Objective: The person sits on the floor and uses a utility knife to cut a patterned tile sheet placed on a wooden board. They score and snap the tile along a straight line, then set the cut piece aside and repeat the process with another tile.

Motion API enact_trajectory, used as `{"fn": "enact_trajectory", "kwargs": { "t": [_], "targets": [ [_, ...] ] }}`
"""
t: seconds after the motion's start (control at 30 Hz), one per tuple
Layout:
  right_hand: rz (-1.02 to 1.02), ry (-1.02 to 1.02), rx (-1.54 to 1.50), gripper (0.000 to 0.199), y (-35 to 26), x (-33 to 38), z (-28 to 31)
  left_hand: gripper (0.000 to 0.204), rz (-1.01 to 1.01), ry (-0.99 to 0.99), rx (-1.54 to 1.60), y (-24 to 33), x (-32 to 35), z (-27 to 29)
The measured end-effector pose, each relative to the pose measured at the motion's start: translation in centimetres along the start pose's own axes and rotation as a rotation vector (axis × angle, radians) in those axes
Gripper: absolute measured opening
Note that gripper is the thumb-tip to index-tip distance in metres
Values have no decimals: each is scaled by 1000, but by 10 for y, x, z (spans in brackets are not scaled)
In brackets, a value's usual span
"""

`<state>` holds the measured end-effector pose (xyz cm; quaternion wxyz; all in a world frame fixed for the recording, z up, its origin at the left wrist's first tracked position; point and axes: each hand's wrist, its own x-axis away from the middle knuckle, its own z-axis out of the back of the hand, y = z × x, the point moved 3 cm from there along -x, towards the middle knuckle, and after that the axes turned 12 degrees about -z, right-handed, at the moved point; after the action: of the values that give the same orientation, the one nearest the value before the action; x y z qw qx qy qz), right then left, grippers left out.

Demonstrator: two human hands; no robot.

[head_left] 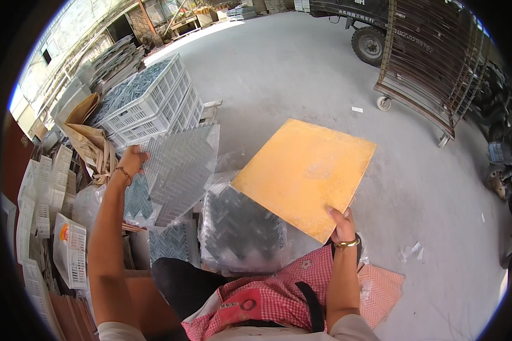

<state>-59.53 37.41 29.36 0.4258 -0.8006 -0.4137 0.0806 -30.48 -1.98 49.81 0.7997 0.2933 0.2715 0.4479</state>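
Checked apron (279,292) below, my left hand (134,161) pinches a mosaic sheet (179,162) near wrapped tiles (242,227); my right hand (341,225) grips a yellow board (301,170). Likely I'm placing the sheet; next needs steady lowering.

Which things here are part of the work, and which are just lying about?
Apparently in use:
gray patterned sheet, in the left hand
yellow board, in the right hand
dark herringbone stack

Seemingly lying about:
wheeled rack
dark vehicle
white scraps
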Motion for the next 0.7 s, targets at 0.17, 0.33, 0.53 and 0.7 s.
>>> {"fn": "enact_trajectory", "kwargs": {
  "t": [0.17, 0.33, 0.53, 0.7],
  "targets": [
    [-220, -197, 14, 30, 48, -6, -27, 21, 48, 76, 19, 3, -37, 82],
    [-467, -303, 17, 27, 143, -3, -43, 15, 55, 75, 165, 29, -34, 108],
    [-682, -244, 447, 34, 253, -25, 44, 15, 4, 8, 492, 58, -25, 66],
    [-778, -497, 1542, 43, 190, 3, -30, 14, 110, 112, 613, 36, 26, 39]
  ]
}}
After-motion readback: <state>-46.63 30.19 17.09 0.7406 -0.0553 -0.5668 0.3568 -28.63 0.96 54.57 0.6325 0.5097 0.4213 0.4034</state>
